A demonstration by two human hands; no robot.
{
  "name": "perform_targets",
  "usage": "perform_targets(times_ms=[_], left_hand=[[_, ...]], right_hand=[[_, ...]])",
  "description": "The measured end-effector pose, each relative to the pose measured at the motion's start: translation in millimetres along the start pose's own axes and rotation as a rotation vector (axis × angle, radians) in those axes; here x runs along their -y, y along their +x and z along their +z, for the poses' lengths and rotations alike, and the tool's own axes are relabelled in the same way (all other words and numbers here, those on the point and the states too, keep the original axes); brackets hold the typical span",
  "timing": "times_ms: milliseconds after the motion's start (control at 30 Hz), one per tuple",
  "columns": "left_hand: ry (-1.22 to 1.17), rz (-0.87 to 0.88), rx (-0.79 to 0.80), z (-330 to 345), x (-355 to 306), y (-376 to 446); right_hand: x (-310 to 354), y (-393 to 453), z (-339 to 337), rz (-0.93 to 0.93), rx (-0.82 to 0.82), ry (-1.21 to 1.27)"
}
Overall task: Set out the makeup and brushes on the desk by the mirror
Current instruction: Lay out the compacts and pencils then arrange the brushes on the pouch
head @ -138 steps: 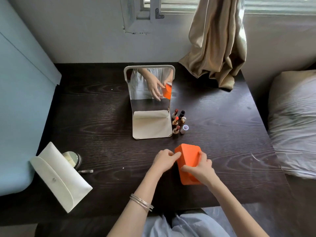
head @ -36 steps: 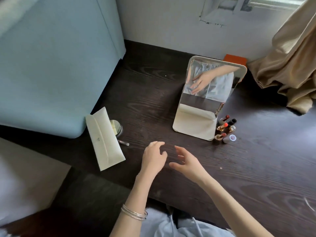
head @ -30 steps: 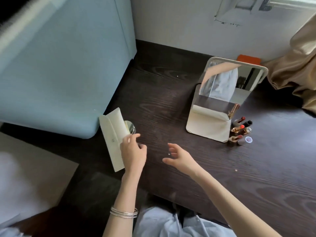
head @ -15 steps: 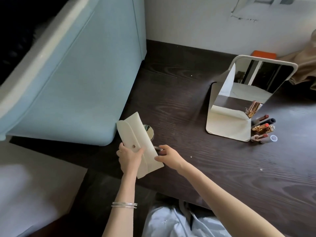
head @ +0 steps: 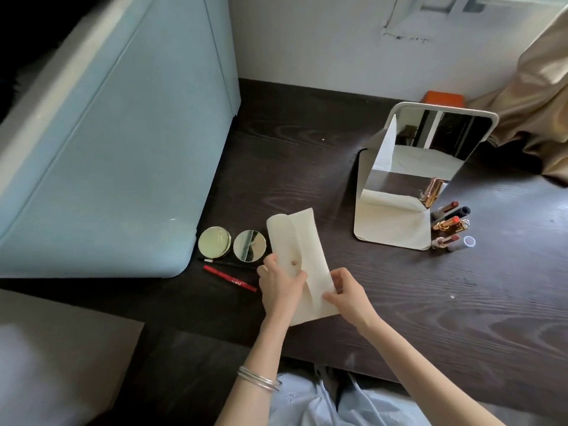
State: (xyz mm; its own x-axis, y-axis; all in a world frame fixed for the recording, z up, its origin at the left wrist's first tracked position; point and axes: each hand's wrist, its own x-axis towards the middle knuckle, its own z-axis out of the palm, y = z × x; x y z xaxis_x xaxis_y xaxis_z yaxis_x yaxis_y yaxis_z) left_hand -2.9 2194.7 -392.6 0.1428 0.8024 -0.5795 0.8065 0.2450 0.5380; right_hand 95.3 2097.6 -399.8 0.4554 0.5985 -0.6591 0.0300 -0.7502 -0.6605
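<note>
**Two hands on the pouch, flap about to open**

Two hands meet on the cream fabric pouch with a snap fastener (head: 302,256), which lies flat near the front edge of the dark wood-grain desk (head: 461,318). The left hand (head: 281,282) has its fingers curled round the pouch's left edge, thumb resting on the front beside the snap. The right hand (head: 345,292) pinches the lower right edge between thumb and fingertips. Neither holds anything else.

What matters for the next move is the pouch's long axis: it runs away from the hands, tilted slightly leftward, so the rolled far end lies beyond the left hand's knuckles and the near end sits between the two wrists. The flap seam runs along that axis, and the right hand looks best placed to lift it, judging by its grip.

Just left of the left hand lie a red pencil (head: 229,278) and a thin black brush (head: 229,262), both slanting across the desk; beyond them sit two round gold compacts (head: 214,242) side by side, touching or nearly so. Well off to the right of the right hand stands the white-framed folding mirror (head: 430,167), with a cluster of lipsticks (head: 448,226) just beside its base.

A pale blue padded panel (head: 107,149) borders the desk on the left; a beige curtain (head: 534,112) hangs at the far right.
</note>
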Motion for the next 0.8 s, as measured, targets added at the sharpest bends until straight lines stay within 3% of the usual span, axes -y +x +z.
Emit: perform_targets(times_ms=[100,267,433,533,700,800], left_hand=[[0.173,0.052,0.038,7,-3,6],[0.502,0.319,-0.331,-30,9,37],[0.617,0.279,-0.056,-48,10,74],[0.574,0.255,-0.029,-46,5,79],[0.325,0.316,-0.05,-45,-11,58],[0.108,0.434,0.233,-30,-26,27]], right_hand=[[-5,7,-6,0.045,-0.006,-0.033],[-3,14,-7,0.098,0.031,-0.15],[-6,15,-8,0.035,0.05,-0.285],[-4,11,-13,-0.007,0.087,-0.278],[7,-1,-24,0.02,-0.004,-0.008],[16,-8,-27,0.129,0.036,0.437]])
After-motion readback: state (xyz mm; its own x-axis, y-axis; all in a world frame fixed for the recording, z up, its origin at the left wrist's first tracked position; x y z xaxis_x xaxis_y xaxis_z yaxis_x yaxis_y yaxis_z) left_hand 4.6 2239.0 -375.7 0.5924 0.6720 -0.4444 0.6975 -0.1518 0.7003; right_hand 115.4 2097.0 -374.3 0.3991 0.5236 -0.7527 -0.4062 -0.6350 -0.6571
